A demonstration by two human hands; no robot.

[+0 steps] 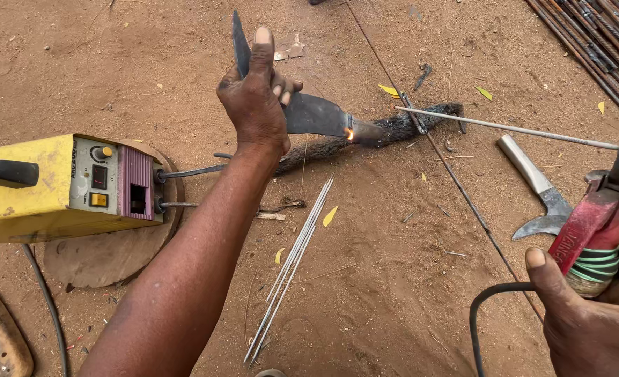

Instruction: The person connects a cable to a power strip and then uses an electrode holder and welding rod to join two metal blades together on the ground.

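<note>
Your right hand [592,318] grips the electrode holder [606,216], its welding rod [512,129] pointing left toward the glowing blade [323,117] your left hand [257,98] clasps at upper centre.

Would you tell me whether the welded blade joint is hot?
Hot: the blade joint glows orange, while the welding rod is lifted clear.

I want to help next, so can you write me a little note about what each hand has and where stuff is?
Left hand: grip closed on a dark flat metal blade, held up; its tip glows orange.
Right hand: grip closed on the red electrode holder, its long grey welding rod pointing at the blade.
Yellow welding machine sits left; spare thin grey rods lie on the dirt.
Done: weld spot started. Left: cannot tell.
</note>
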